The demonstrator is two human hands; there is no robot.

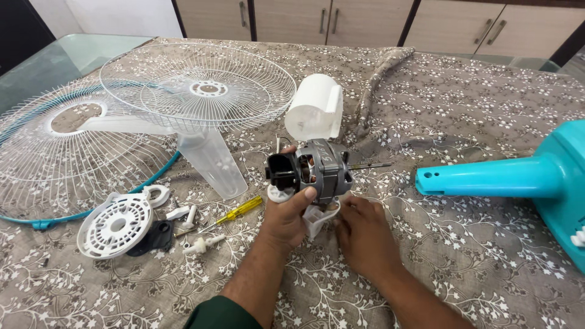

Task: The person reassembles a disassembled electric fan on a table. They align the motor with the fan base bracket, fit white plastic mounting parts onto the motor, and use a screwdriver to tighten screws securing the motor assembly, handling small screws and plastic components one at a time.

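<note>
Left hand [286, 213]: gripping the fan motor [314, 170], fingers wrapping it.
Right hand [359, 231]: fingertips pinching the white bracket [318, 220] beneath.

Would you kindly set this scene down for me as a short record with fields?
Surface: table under a brown floral cloth
Left hand: grips the fan motor, lifted off the cloth
Right hand: fingers at the white bracket below the motor
Near left: yellow screwdriver, round white cover
Far left: two wire fan guards, clear blade
Behind motor: white housing
Right: teal fan stand
</note>
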